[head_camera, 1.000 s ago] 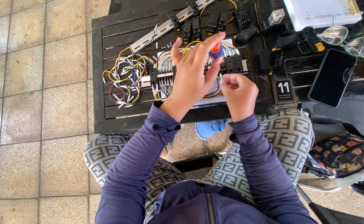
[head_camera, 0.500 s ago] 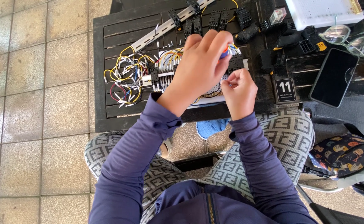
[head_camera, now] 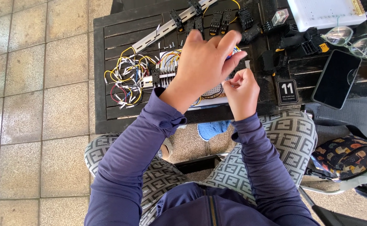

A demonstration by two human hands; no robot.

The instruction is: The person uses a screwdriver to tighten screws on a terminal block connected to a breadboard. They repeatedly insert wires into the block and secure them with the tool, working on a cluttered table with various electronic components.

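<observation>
The left hand (head_camera: 204, 67) was seen at upper centre of the frame, spread over a white board (head_camera: 210, 94) on the dark slatted tabletop (head_camera: 108, 54). Its fingers (head_camera: 229, 42) were curled together w/ a small red-blue-orange item at the tips; whether it was pinched couldn't be told, since the hand hid most of it. The right hand (head_camera: 242, 92) was found just right of the left, below it, touching the board's right edge. Its thumb & forefinger were pressed together, poss. on a thin wire, but too small to tell.

The board lay at centre of the tabletop, mostly covered by the left hand, w/ coloured wires looped across it. A tangle of yellow, white & red wires (head_camera: 124, 79) was spread at left of the board, touching it. A metal rail (head_camera: 166, 27) w/ black sockets was laid diagonally at upper centre. More black sockets (head_camera: 221, 21) were scattered along the top edge.

At upper right, a white tray (head_camera: 321, 12) was seen, w/ glasses (head_camera: 351, 39) just below it. A dark phone (head_camera: 336, 79) lay at right, screen up, near a small black number card (head_camera: 288, 92). A patterned pouch (head_camera: 346, 155) was seen at lower right, off the tabletop.
</observation>
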